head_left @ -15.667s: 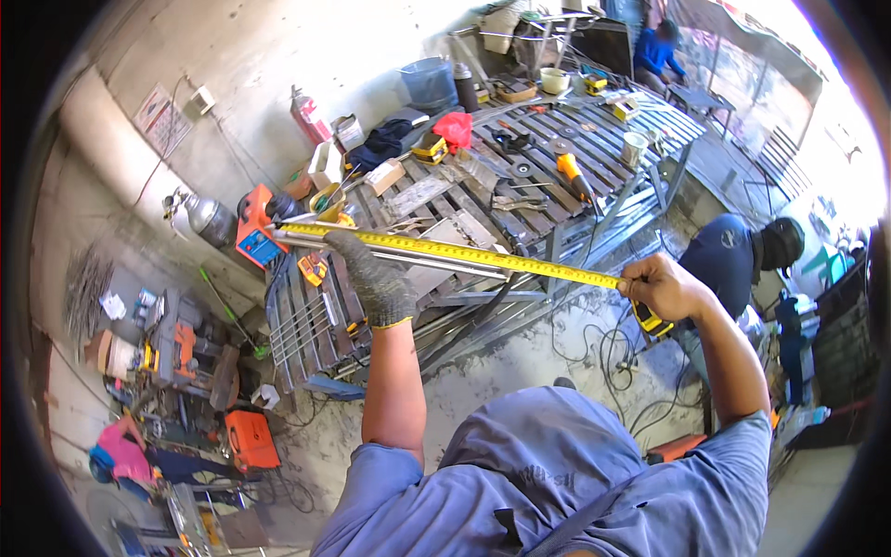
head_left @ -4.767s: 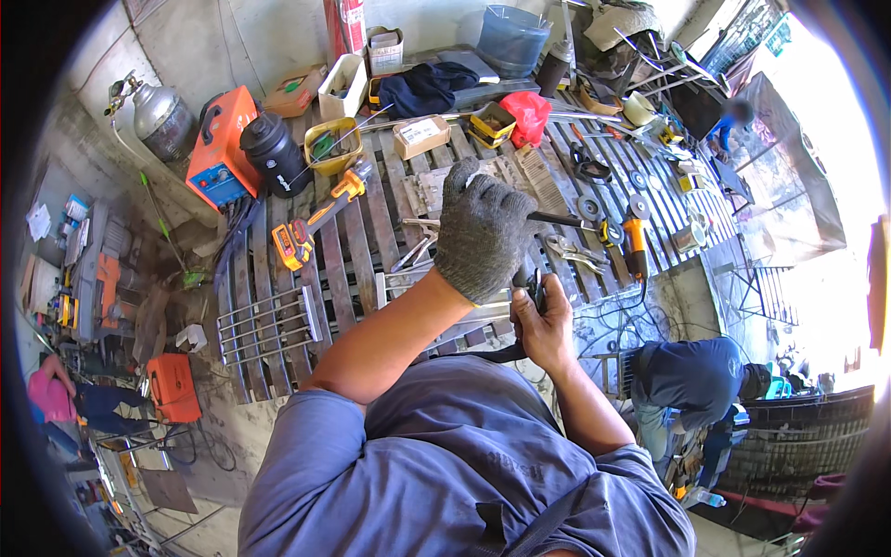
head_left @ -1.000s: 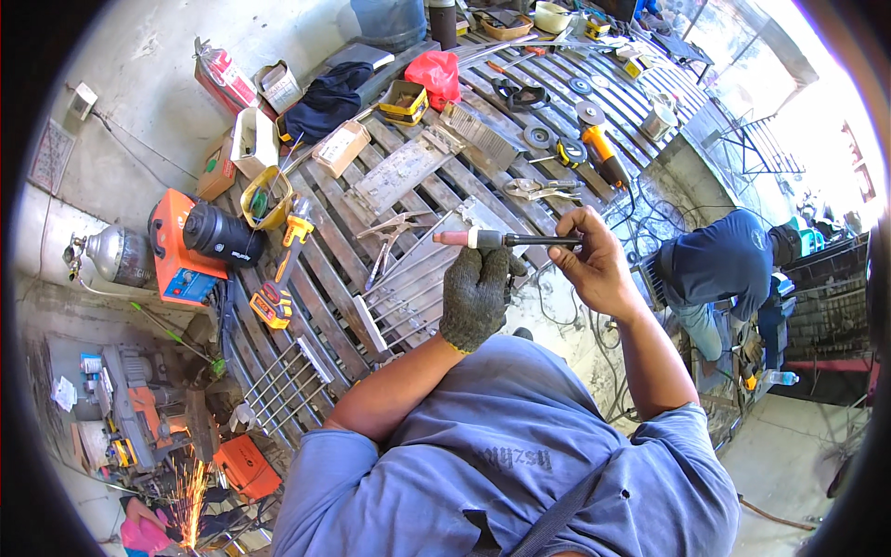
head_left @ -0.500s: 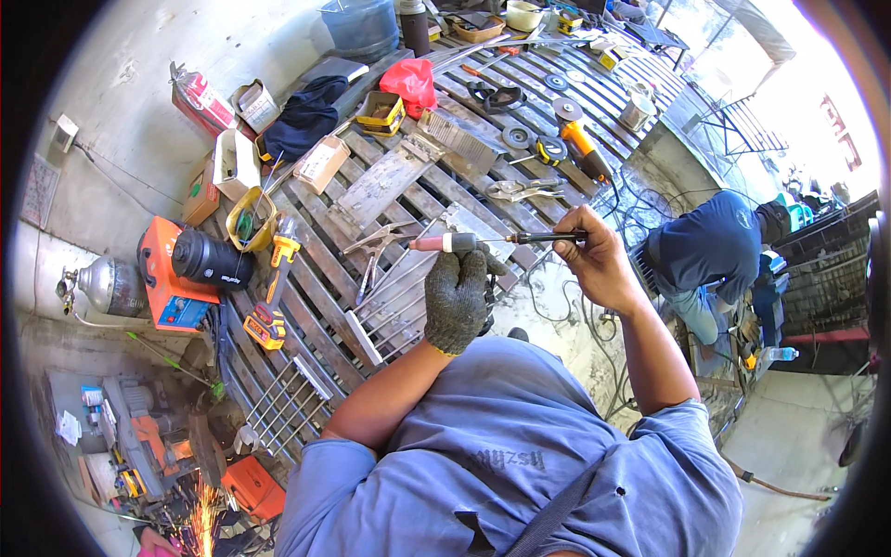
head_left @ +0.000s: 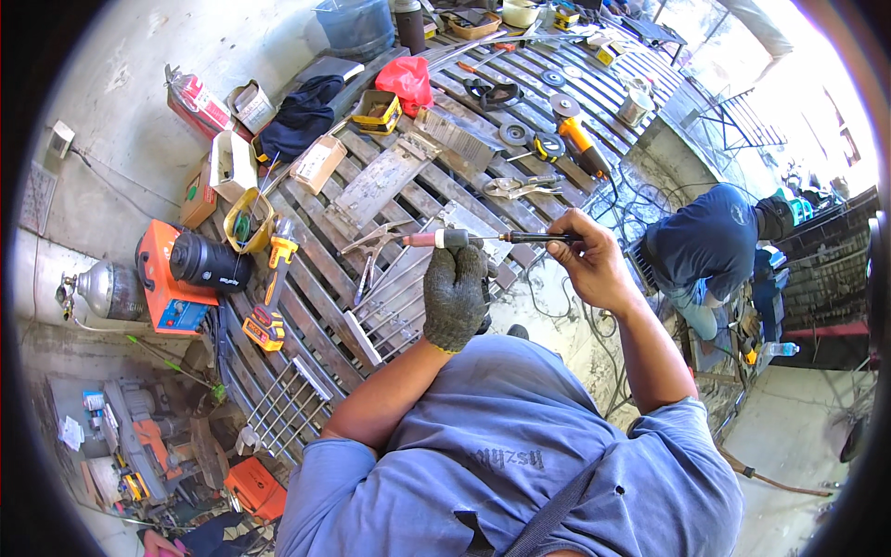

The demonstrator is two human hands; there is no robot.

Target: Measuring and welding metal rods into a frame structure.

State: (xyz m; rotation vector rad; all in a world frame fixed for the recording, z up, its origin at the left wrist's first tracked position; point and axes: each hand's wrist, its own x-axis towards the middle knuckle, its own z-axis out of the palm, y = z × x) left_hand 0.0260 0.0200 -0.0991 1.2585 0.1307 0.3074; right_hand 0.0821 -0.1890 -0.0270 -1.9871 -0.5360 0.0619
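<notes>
My left hand (head_left: 455, 302), in a dark grey knit glove, is closed around a TIG welding torch (head_left: 453, 239). The torch's pink ceramic nozzle (head_left: 422, 239) points left. My bare right hand (head_left: 594, 263) pinches a long black torch back cap (head_left: 531, 238) between thumb and fingers. A thin metal rod runs from the cap to the torch head, roughly level with it. Whether the rod's tip is inside the head cannot be made out. Below and behind the torch lies a metal bar grille (head_left: 397, 302) on the slatted table; locking pliers (head_left: 371, 251) lie beside it.
A slatted bench (head_left: 353, 278) carries a yellow cordless tool (head_left: 274, 278), an angle grinder (head_left: 582, 139), more locking pliers (head_left: 522, 187) and a tape measure (head_left: 548, 147). An orange machine (head_left: 162, 278) stands left. At right a person (head_left: 710, 246) bends over near loose cables (head_left: 603, 353).
The back cap and my right hand have shifted slightly left toward the torch. The torch has moved a little left and up. Sparks at the lower left are gone.
</notes>
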